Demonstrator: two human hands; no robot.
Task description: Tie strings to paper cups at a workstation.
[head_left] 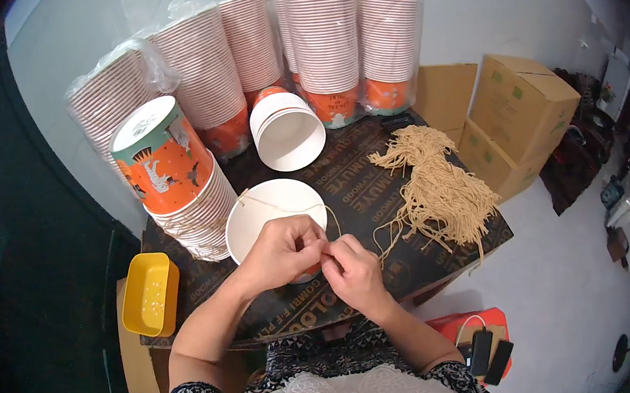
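A white-lined paper cup (255,207) stands upright on the dark table in front of me. A thin tan cord (289,203) runs across its mouth from the far-left rim and bends down on the right toward my fingers. My left hand (286,252) is closed in a pinch over the near rim. Fingertip to fingertip with it, my right hand (355,275) also pinches, just right of the cup. The cord's end seems to lie between the fingertips, which mostly hide it. Right of my hands spreads a big bundle of tan cords (445,194).
Left of the cup rises a stack of paper cups (198,216) topped by an orange and green printed one. Several plastic-wrapped cup stacks (326,42) line the back. Nested cups (289,134) lie sideways. A yellow tray (131,308) holds small white bits. Cardboard boxes (524,105) stand right.
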